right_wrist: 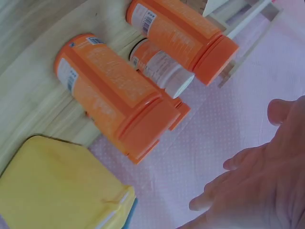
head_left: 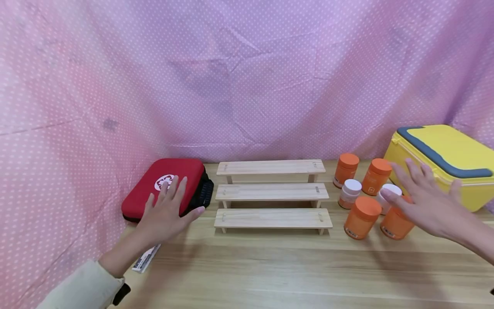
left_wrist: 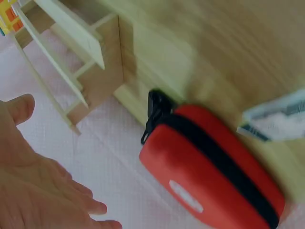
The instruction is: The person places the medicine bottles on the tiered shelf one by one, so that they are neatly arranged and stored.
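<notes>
My left hand (head_left: 164, 219) hovers with spread fingers in front of a red zippered case (head_left: 164, 169) that bears a white round emblem; it holds nothing. Over on the right, my right hand (head_left: 428, 204) is raised with fingers apart, overlapping the jars in the head view and holding nothing. Several orange jars (head_left: 362, 218) with orange lids and two smaller white-capped bottles (head_left: 350, 194) stand grouped there. In the right wrist view, an orange jar (right_wrist: 109, 90) and a white-capped bottle (right_wrist: 159, 67) show their printed labels.
A three-step wooden rack (head_left: 272, 218) stands mid-table between case and jars. At the right is a yellow box (head_left: 455, 148) with a grey-blue handle. A small printed packet (head_left: 146, 258) lies under the left forearm. Pink dotted cloth (head_left: 247, 86) hangs behind the wooden table (head_left: 247, 270).
</notes>
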Available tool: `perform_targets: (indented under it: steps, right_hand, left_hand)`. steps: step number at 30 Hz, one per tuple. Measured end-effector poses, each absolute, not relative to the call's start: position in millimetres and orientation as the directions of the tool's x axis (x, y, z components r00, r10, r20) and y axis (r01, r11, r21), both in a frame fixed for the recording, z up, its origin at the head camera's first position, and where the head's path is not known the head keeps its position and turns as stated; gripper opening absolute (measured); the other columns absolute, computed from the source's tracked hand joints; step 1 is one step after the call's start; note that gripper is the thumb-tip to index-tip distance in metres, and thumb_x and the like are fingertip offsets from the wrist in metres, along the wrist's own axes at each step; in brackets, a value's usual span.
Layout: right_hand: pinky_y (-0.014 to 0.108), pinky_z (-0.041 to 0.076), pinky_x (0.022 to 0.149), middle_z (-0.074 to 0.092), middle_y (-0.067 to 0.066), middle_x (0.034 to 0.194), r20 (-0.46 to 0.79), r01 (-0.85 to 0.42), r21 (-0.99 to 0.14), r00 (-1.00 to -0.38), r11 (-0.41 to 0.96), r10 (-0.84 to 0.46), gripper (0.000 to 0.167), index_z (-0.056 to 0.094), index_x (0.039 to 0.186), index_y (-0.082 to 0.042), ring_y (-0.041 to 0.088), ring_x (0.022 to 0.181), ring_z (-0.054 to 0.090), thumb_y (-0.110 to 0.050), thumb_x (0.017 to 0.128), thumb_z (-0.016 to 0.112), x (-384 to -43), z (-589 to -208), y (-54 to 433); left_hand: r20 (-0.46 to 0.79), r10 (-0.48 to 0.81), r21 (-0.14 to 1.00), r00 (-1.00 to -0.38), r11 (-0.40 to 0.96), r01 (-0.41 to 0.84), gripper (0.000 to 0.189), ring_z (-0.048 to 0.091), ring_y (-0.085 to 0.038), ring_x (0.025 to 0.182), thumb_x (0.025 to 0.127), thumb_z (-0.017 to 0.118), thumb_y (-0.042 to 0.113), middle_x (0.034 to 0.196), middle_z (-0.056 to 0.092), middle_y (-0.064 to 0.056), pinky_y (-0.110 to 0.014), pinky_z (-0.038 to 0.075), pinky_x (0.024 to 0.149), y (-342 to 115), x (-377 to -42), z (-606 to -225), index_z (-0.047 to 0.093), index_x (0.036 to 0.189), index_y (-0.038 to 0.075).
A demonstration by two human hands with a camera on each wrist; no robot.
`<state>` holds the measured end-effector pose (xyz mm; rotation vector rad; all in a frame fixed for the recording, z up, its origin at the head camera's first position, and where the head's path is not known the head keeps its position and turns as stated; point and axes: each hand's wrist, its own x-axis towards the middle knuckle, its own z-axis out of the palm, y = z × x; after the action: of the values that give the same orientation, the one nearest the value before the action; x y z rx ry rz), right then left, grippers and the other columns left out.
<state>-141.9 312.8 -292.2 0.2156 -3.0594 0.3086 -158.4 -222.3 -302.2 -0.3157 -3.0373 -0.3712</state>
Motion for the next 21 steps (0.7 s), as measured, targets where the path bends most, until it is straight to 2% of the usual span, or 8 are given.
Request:
perform_targets:
  steps: [4,8,12,15,19,21]
  right_hand:
    - [0.073,-0.031,0.089,-0.012,0.032,0.152,0.093,-0.098,-0.198,-0.992,0.975,-0.080,0.083,-0.011,0.152,-0.008,0.054,0.137,-0.004,-0.054,0.100,0.035,-138.4,-297.2,325.3]
    - [0.073,-0.027,0.093,-0.005,0.039,0.149,0.074,-0.038,-0.212,-0.997,0.976,-0.022,0.086,-0.016,0.150,-0.008,0.061,0.131,0.007,-0.055,0.099,0.034,-135.9,-303.9,341.3]
    - [0.082,-0.007,0.094,0.003,0.043,0.145,0.059,-0.012,-0.214,-0.998,0.977,0.000,0.088,-0.012,0.150,0.000,0.064,0.128,0.010,-0.055,0.099,0.035,-134.8,-312.9,351.7]
    - [0.081,0.010,0.091,0.007,0.045,0.144,0.067,-0.023,-0.236,-0.998,0.972,-0.008,0.088,-0.006,0.148,0.007,0.065,0.126,0.012,-0.053,0.100,0.037,-133.9,-319.1,355.6]
    - [0.079,0.017,0.094,0.005,0.049,0.141,0.060,-0.048,-0.348,-0.998,0.936,-0.029,0.089,-0.008,0.145,0.012,0.066,0.126,0.011,-0.047,0.101,0.041,-133.4,-325.4,357.9]
    - [0.078,0.024,0.092,0.010,0.052,0.137,0.047,-0.051,-0.397,-0.998,0.916,-0.035,0.091,-0.011,0.144,0.014,0.067,0.122,0.018,-0.045,0.101,0.043,-133.8,-328.1,358.1]
  left_hand:
    - [0.145,0.201,0.387,-0.969,0.889,0.243,0.096,0.023,-0.042,0.140,0.088,0.060,0.055,0.155,0.021,-0.021,-0.067,0.022,0.109,-216.5,-157.0,-317.8,0.012,0.154,0.004]
    - [0.112,0.192,0.545,-0.975,0.808,0.222,0.091,0.027,-0.041,0.138,0.089,0.068,0.037,0.153,0.027,-0.022,-0.059,0.028,0.111,-209.9,-157.6,-333.2,0.013,0.153,0.001]
    - [0.031,0.160,0.649,-0.987,0.748,0.141,0.086,0.038,-0.041,0.132,0.089,0.070,0.027,0.147,0.036,-0.024,-0.054,0.039,0.107,-204.1,-160.4,-348.5,0.017,0.151,0.000]
    - [-0.003,0.145,0.715,-0.989,0.692,0.099,0.081,0.052,-0.037,0.120,0.088,0.071,0.021,0.138,0.048,-0.023,-0.047,0.050,0.097,-200.2,-163.7,-358.4,0.023,0.150,0.001]
    - [-0.033,0.136,0.793,-0.990,0.606,0.058,0.074,0.060,-0.032,0.110,0.087,0.071,0.013,0.127,0.057,-0.021,-0.040,0.056,0.087,-196.0,-169.5,-367.5,0.029,0.147,0.000]
    - [-0.055,0.138,0.823,-0.989,0.567,0.033,0.073,0.061,-0.031,0.108,0.087,0.070,0.008,0.124,0.058,-0.020,-0.038,0.057,0.085,-194.5,-172.6,-371.0,0.030,0.147,-0.001]
